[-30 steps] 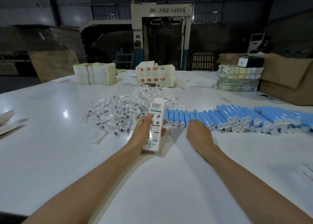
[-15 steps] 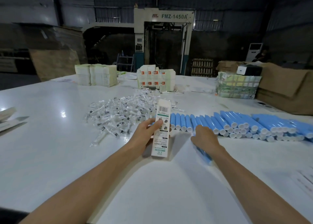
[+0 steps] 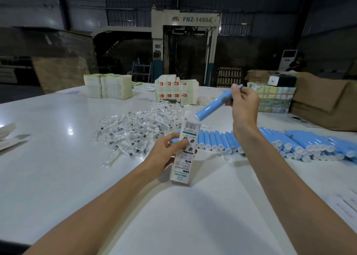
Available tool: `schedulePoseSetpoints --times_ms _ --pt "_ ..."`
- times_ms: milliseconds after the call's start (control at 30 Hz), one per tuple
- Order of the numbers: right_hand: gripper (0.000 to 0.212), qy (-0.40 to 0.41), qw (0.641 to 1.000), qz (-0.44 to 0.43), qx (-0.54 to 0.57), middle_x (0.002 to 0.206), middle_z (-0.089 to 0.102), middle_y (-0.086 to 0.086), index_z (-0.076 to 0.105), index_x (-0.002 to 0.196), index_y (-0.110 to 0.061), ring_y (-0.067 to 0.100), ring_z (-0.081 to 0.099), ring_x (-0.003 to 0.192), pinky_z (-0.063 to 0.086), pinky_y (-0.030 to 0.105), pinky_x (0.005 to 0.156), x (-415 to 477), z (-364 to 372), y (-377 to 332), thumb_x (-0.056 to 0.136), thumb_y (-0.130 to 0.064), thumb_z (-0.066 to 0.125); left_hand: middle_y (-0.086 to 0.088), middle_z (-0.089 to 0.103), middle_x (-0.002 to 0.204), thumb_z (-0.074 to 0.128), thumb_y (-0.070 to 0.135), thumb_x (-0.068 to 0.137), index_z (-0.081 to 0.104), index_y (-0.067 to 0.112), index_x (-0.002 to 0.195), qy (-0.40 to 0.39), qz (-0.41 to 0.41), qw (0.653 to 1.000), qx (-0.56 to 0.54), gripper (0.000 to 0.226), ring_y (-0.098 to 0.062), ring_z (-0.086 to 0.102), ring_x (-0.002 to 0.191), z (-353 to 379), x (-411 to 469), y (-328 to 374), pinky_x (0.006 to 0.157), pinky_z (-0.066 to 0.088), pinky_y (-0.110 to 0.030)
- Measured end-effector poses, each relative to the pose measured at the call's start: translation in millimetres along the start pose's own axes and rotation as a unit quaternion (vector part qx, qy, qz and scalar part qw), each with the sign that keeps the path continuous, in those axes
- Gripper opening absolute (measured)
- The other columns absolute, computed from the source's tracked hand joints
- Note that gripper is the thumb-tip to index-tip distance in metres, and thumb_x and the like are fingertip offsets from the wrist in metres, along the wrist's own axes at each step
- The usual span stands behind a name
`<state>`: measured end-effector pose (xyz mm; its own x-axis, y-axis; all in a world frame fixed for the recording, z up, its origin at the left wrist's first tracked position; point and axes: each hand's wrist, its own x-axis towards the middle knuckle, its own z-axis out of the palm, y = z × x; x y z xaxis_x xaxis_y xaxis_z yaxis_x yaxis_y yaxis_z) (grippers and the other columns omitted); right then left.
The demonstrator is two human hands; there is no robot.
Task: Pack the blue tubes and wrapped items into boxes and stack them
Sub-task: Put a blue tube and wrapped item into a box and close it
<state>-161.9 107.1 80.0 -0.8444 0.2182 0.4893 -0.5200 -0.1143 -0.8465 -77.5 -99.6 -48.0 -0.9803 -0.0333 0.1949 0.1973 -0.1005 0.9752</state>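
White table [image 3: 58, 158] in a dim warehouse, loads of blue tubes [image 3: 289, 144] lined up to my right. My left hand [image 3: 164, 156] grips 1 upright box [image 3: 185, 150], my right hand [image 3: 244, 104] pinches 1 blue tube [image 3: 212, 106], tilted, white cap just above the box's open top.

Mid-tabletop [image 3: 58, 167]: a heap of wrapped items [image 3: 135, 131]. Just right of the heap, a row of tubes [image 3: 289, 144] runs to the right edge. In front of both, the left hand [image 3: 166, 154] holds a box [image 3: 185, 150] upright. Above the box's top end, the right hand [image 3: 244, 106] holds a tilted tube [image 3: 212, 106]. Behind, carton stacks [image 3: 108, 85] stand near the far edge.
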Motion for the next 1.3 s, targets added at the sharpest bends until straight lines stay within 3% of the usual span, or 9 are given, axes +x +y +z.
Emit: schedulePoseSetpoints --times_ms 167,367,467,600,767,867,933,1133,1300 --pt "0.030 -0.005 0.999 0.019 -0.028 0.103 0.071 0.013 0.062 0.118 -0.001 0.010 0.059 0.076 0.050 0.012 0.062 3.5 13.2 13.1 0.109 -0.029 0.056 -0.016 0.078 0.124 0.080 0.035 0.094 0.073 0.026 0.127 -0.008 0.009 1.000 0.013 0.035 -0.039 0.075 0.117 1.7 -2.3 2.9 0.102 0.059 -0.057" --pt "0.031 -0.148 0.980 -0.007 -0.130 0.091 0.074 0.000 0.055 0.124 -0.013 0.010 0.063 0.074 0.049 0.031 0.071 -1.3 19.0 7.9 0.103 -0.033 0.065 -0.004 0.080 0.122 0.075 0.041 0.100 0.072 0.048 0.126 -0.021 0.025 0.997 0.065 0.027 -0.023 0.077 0.113 0.7 -7.2 12.5 0.081 0.062 -0.027" --pt "0.030 -0.244 0.952 -0.032 -0.183 0.093 0.075 0.008 0.051 0.125 -0.024 0.024 0.068 0.087 0.057 0.044 0.078 -11.3 29.9 10.7 0.101 -0.033 0.067 -0.001 0.081 0.121 0.071 0.045 0.102 0.072 0.047 0.125 0.017 0.044 0.996 0.078 0.023 -0.024 0.078 0.110 -4.2 -6.9 15.3 0.087 0.061 -0.037" --pt "0.018 -0.250 0.939 -0.085 -0.221 0.110 0.068 0.002 0.066 0.114 -0.017 0.019 0.064 0.102 0.052 0.021 0.074 -25.1 46.0 27.1 0.099 -0.026 0.071 -0.003 0.081 0.117 0.068 0.046 0.104 0.073 0.039 0.128 0.061 0.058 0.993 0.081 0.026 -0.029 0.078 0.107 -15.5 -6.4 14.8 0.097 0.058 -0.049" --pt "0.028 -0.269 0.926 -0.138 -0.227 0.135 0.056 0.001 0.066 0.132 -0.011 0.015 0.054 0.123 0.047 0.012 0.091 -44.6 56.2 52.9 0.106 -0.020 0.059 -0.005 0.082 0.114 0.066 0.046 0.105 0.074 0.034 0.128 0.111 0.064 0.989 0.073 0.028 -0.033 0.078 0.106 -23.6 -4.2 12.5 0.092 0.062 -0.047" --pt "0.026 -0.181 0.966 -0.088 -0.161 0.129 0.058 0.000 0.066 0.130 -0.015 0.005 0.059 0.108 0.044 0.004 0.081 -47.8 47.0 68.1 0.107 -0.012 0.055 0.004 0.083 0.098 0.061 0.044 0.108 0.074 0.032 0.121 0.195 0.063 0.977 0.058 0.022 -0.014 0.080 0.082 -33.7 -1.5 13.9 0.068 0.060 -0.027" --pt "0.024 -0.147 0.970 -0.045 -0.187 0.119 0.065 0.001 0.068 0.121 -0.014 0.005 0.062 0.100 0.043 0.007 0.077 -49.9 38.0 86.7 0.106 -0.007 0.052 0.004 0.083 0.092 0.059 0.040 0.110 0.073 0.030 0.115 0.249 0.069 0.964 0.054 0.018 -0.011 0.078 0.075 -41.8 0.8 15.0 0.066 0.057 -0.027" --pt "0.015 -0.306 0.891 -0.056 -0.330 0.105 0.064 -0.003 0.069 0.115 -0.014 0.012 0.059 0.093 0.046 0.028 0.083 -77.0 33.1 138.5 0.104 -0.015 0.059 -0.011 0.081 0.108 0.056 0.036 0.111 0.069 0.023 0.124 0.317 0.078 0.945 0.014 0.023 -0.037 0.077 0.103 -51.0 2.1 19.2 0.094 0.059 -0.053" --pt "0.038 -0.395 0.810 -0.148 -0.408 0.122 0.059 0.003 0.065 0.127 -0.012 0.019 0.050 0.117 0.044 0.037 0.091 -94.2 57.0 133.9 0.105 -0.042 0.057 -0.008 0.082 0.102 0.056 0.036 0.111 0.069 0.021 0.125 0.311 0.085 0.947 0.015 0.024 -0.027 0.079 0.091 -49.0 0.8 20.3 0.080 0.060 -0.040"
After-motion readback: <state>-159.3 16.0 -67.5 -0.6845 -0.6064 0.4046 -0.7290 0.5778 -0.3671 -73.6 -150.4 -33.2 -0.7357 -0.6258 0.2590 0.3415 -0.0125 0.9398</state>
